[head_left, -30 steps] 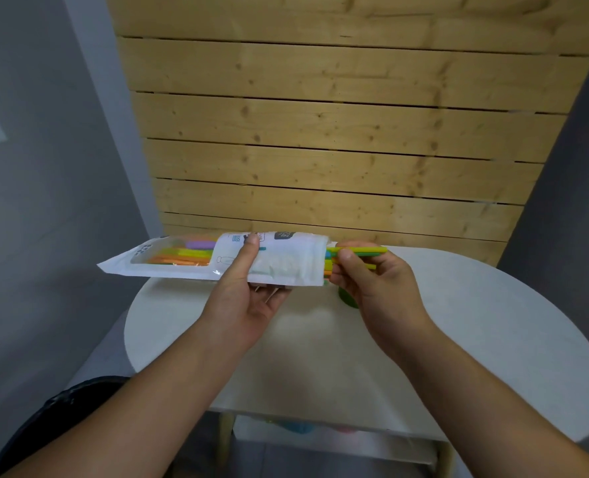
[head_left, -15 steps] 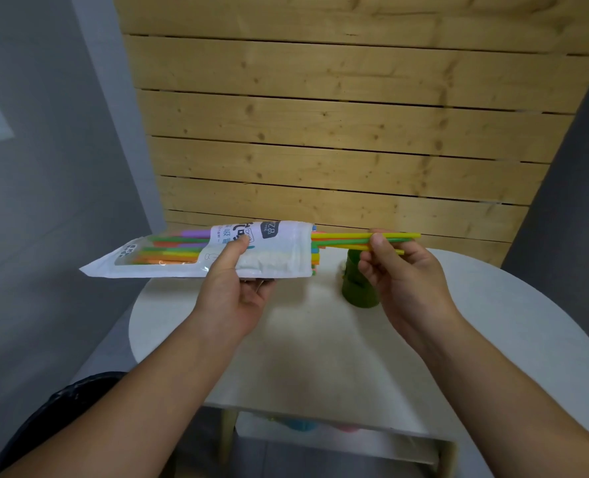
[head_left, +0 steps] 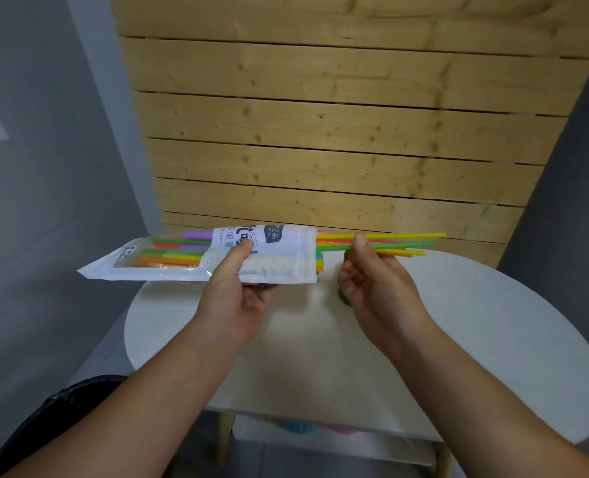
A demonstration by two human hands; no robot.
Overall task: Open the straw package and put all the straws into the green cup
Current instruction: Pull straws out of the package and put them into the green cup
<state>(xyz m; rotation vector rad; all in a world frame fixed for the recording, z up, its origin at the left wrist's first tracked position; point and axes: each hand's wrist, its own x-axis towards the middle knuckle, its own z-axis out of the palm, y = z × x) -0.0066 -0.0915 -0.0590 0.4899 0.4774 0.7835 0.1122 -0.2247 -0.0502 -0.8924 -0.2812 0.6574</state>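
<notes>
My left hand [head_left: 237, 291] holds the white straw package [head_left: 279, 257] level above the table, its open end facing right. Coloured straws show through its clear window at the left. My right hand [head_left: 375, 281] pinches a few straws [head_left: 406, 244], yellow, green and orange, that stick far out of the package's open end to the right. The green cup [head_left: 342, 294] stands on the table just behind my right hand, mostly hidden by it.
The round white table [head_left: 493, 339] stands against a wooden plank wall [head_left: 320, 132]. Grey walls rise on both sides. Below the tabletop a shelf holds blue and pink items [head_left: 296, 427].
My right hand has drawn a few straws further out of the package to the right. Both hands and the package have risen slightly in view, and the cup has come partly into sight.
</notes>
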